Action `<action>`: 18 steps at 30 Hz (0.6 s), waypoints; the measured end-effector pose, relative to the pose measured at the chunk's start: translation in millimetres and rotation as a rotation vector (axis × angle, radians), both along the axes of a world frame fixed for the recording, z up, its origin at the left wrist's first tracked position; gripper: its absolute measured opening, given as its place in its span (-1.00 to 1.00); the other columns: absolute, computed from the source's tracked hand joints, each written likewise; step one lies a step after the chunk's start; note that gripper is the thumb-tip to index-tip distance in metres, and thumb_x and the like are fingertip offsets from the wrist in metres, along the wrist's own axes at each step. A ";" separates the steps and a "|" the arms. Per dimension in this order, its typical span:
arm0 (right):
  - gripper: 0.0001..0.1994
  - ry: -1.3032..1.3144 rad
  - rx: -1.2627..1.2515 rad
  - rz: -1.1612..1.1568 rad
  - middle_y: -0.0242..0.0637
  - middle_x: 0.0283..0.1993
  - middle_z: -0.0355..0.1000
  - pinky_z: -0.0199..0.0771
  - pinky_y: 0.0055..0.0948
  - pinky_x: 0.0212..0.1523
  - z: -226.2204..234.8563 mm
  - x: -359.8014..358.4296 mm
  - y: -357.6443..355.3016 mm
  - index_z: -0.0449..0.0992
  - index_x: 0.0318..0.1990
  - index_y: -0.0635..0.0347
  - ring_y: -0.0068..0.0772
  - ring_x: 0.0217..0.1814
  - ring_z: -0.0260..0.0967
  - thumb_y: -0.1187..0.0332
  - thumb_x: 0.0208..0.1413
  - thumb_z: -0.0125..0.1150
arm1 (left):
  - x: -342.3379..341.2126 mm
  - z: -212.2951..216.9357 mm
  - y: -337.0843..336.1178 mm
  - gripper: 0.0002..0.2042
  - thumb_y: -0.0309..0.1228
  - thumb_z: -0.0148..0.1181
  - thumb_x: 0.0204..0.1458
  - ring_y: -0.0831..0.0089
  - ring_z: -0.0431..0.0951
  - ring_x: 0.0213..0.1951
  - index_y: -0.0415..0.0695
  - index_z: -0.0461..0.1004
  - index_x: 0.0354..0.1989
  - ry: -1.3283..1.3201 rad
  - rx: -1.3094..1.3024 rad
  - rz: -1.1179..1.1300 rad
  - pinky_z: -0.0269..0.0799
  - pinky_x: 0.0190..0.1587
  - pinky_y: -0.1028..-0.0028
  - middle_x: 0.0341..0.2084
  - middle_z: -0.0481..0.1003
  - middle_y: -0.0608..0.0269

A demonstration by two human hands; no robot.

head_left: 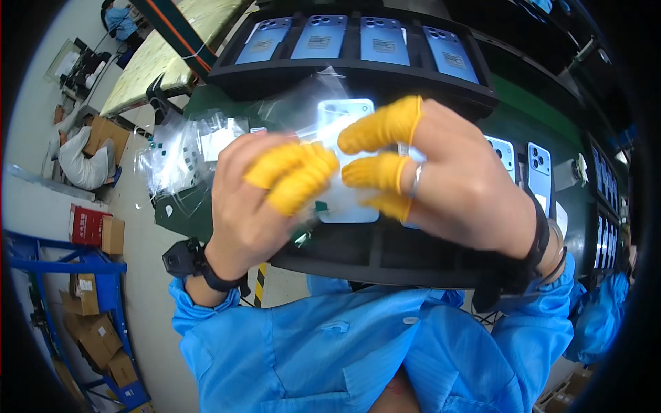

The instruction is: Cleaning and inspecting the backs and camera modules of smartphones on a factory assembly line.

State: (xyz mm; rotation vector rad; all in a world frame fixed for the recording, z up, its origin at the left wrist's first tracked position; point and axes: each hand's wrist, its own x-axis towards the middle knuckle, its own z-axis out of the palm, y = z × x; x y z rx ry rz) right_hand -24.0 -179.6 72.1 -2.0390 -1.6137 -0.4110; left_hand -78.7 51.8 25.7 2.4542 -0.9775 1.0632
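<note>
Four blue phones [317,34], labels [454,61] unreadable, in tray [351,68]; left hand [258,186], right hand [451,175] over pale phone [351,210], grips unclear.

A pale blue, phone-shaped panel [348,199] — round-cornered, partly hidden — lies lengthwise near to far, at centre.

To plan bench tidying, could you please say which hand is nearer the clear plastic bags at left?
Left. The left hand is just right of the clear plastic bags; the right hand is much farther right.
</note>
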 end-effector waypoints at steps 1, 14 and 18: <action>-0.70 0.001 0.007 0.020 -0.16 -0.09 0.42 0.42 -0.36 -0.13 1.3 -3.1 -1.4 0.52 -0.23 0.23 -0.14 -0.10 0.39 0.48 -0.22 0.37 | -0.8 2.7 12.0 -0.60 -0.45 0.37 -0.26 0.14 0.46 -0.14 -0.16 0.48 -0.16 -0.014 0.159 0.000 0.37 -0.05 0.25 -0.20 0.45 0.06; -0.65 -0.071 0.043 -0.697 -0.13 0.05 0.37 0.27 -0.29 0.14 2.7 -9.5 -165.2 0.45 -0.05 0.20 -0.14 0.10 0.32 0.37 -0.03 0.25 | 20.6 -82.8 207.5 -0.57 -0.39 0.06 0.03 0.10 0.32 0.09 -0.18 0.32 0.13 0.668 -0.010 0.697 0.09 0.19 0.35 0.08 0.34 -0.03; -0.67 -0.104 0.205 -0.904 -0.24 0.02 0.40 0.29 -0.43 0.10 5.6 -14.3 -226.4 0.43 -0.02 0.25 -0.35 0.06 0.34 0.46 0.02 0.22 | 2.7 -41.8 174.9 -0.55 -0.51 -0.19 0.09 0.09 0.33 0.04 -0.31 0.13 0.19 0.877 -0.216 0.833 0.19 0.11 0.35 0.03 0.32 -0.12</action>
